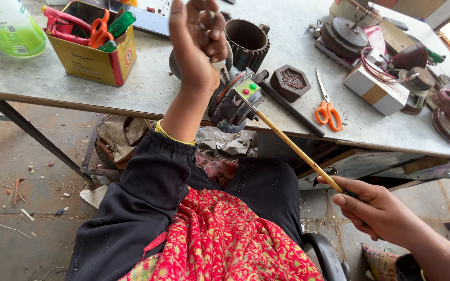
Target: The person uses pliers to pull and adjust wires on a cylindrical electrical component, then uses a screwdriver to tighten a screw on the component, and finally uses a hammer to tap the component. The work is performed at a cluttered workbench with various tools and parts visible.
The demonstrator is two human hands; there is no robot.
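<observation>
At the bench's (pixel 147 93) near edge, the left hand (pixel 196 41) grips a grey winding machine's crank (pixel 235 99), fingers curled shut. Below the edge, the right hand (pixel 376 208) pinches a thin yellow stick (pixel 292 145), slanting up to the machine.

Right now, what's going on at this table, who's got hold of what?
A seated person works at a grey table. The right hand pinches the end of a thin yellow rod, whose other end reaches a small machine with red and green buttons at the table edge. The left hand is raised above that machine, fingers curled around something small that I can't make out. Orange scissors and a yellow tin of tools lie untouched.
</observation>
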